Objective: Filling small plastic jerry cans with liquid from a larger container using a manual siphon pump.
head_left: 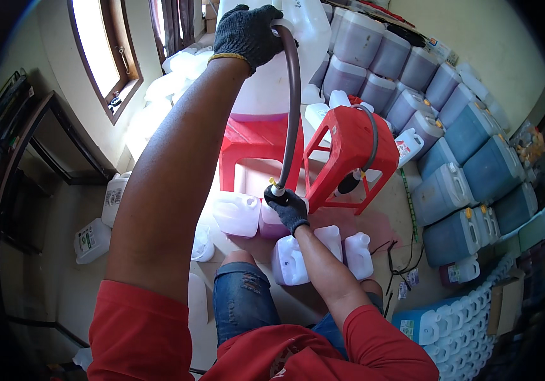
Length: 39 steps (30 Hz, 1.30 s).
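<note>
Both my hands wear dark knit gloves. My left hand reaches up to the mouth of a large translucent white container, its fingers closed around the upper end of a grey-brown hose. Pink-purple liquid shows low in that container, which stands on a red plastic stool. From there the hose curves down to my right hand, wrapped round its lower end beside a small yellow-handled valve. Just under this hand is a jug with purple-pink contents; whether the hose end enters it is hidden.
A second red stool stands to the right with another hose over it. Smaller jugs sit around my knees, near a white bucket. Stacked filled jerrycans line the right side. Black cables lie on the floor.
</note>
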Each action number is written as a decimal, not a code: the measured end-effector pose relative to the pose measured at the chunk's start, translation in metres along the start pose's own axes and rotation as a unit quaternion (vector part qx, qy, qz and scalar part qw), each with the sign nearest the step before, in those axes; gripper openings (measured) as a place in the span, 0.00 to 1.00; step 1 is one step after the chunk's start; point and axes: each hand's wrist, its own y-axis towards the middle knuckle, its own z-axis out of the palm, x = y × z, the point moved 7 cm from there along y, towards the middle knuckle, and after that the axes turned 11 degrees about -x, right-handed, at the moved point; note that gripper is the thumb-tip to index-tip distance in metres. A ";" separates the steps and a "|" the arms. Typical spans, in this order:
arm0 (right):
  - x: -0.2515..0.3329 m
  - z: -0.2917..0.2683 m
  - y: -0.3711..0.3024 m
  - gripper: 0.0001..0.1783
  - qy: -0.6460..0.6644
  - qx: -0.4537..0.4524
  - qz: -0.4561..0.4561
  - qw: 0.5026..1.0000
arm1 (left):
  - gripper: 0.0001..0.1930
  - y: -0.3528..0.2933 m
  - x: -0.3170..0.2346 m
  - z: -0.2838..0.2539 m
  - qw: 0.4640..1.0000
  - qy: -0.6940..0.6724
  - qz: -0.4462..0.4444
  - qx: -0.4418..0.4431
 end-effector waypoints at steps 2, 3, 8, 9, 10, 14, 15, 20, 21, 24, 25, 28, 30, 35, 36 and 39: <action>-0.027 -0.003 0.007 0.18 0.112 -0.009 0.020 0.994 | 0.31 0.003 -0.007 0.004 1.000 -0.008 -0.003 0.000; -0.035 -0.006 0.010 0.17 0.088 -0.008 0.024 0.996 | 0.31 0.004 -0.011 0.005 1.000 -0.011 -0.002 -0.001; 0.031 0.008 0.000 0.17 -0.175 0.020 -0.001 0.984 | 0.31 -0.008 0.015 0.001 1.000 0.009 0.000 0.006; 0.024 0.004 0.004 0.17 -0.205 0.020 0.011 0.979 | 0.31 -0.006 0.012 0.002 1.000 0.000 -0.002 0.004; 0.018 0.003 0.007 0.17 -0.234 0.022 0.023 0.972 | 0.31 -0.005 0.008 0.002 1.000 -0.008 -0.004 0.002; -0.013 0.009 -0.005 0.22 -0.011 -0.046 0.050 0.998 | 0.31 -0.005 0.007 0.002 1.000 0.007 -0.002 -0.011; -0.025 0.009 -0.005 0.31 -0.056 -0.030 0.052 0.997 | 0.31 -0.003 0.002 0.001 1.000 -0.001 -0.001 -0.016; -0.055 0.022 -0.024 0.33 -0.034 -0.005 0.246 0.969 | 0.31 -0.004 0.001 -0.001 1.000 -0.007 -0.013 -0.008; -0.054 0.018 -0.017 0.32 -0.074 -0.039 0.172 0.982 | 0.31 -0.003 -0.001 -0.001 1.000 -0.007 -0.012 -0.008; -0.039 0.015 -0.016 0.30 -0.098 -0.070 0.094 0.988 | 0.30 -0.003 0.006 0.000 0.999 -0.024 -0.043 0.012; -0.032 0.014 -0.019 0.30 -0.066 -0.081 0.072 0.992 | 0.31 -0.005 0.006 -0.001 0.999 -0.012 -0.035 0.009; -0.025 -0.012 -0.010 0.34 0.030 -0.132 -0.079 0.988 | 0.32 0.000 -0.005 0.001 1.000 -0.017 -0.016 -0.005; 0.000 -0.022 -0.004 0.32 0.259 -0.149 -0.033 0.954 | 0.33 -0.001 0.002 -0.002 0.999 -0.021 -0.046 0.022; -0.003 -0.056 0.025 0.15 0.175 -0.161 0.049 0.970 | 0.34 0.001 -0.001 -0.002 0.999 -0.002 -0.032 0.029; -0.007 -0.058 0.024 0.14 0.140 -0.161 0.055 0.976 | 0.34 0.000 -0.001 -0.002 0.999 -0.007 -0.039 0.025; -0.010 -0.060 0.016 0.13 0.063 -0.163 0.044 0.984 | 0.33 0.002 -0.001 -0.003 0.998 -0.017 -0.045 0.027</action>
